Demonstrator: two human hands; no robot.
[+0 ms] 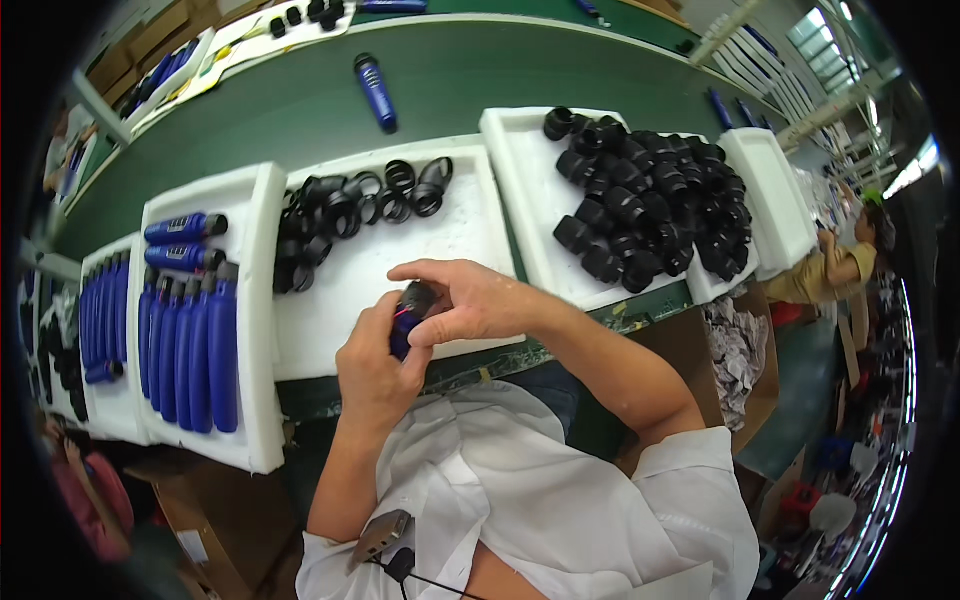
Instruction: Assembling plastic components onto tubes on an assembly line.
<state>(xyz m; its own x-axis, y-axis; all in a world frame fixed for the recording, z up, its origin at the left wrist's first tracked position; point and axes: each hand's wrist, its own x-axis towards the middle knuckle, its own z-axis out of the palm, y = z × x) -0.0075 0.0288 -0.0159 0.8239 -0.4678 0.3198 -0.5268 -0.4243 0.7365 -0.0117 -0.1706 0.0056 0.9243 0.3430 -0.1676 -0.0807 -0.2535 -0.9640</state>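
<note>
Above the near edge of the bench, both my hands meet around a small blue body with a black end piece [414, 303]. My left hand [374, 358] wraps its fingers around the blue part from below. With thumb and fingers bent, my right hand [478, 300] grips the black end from the right. Most of the held piece is hidden by my fingers. Just beyond them, a white foam tray [450, 250] holds several black rings [370, 195]. A thin reddish line shows on the held piece, too small to make out.
On the left, a foam tray [268, 330] carries several blue tubular handles [195, 340] with black ends. A foam tray [525, 190] to the right holds a heap of black caps [640, 190]. One blue handle [376, 95] lies on the green bench [300, 110]. Co-workers sit at both sides.
</note>
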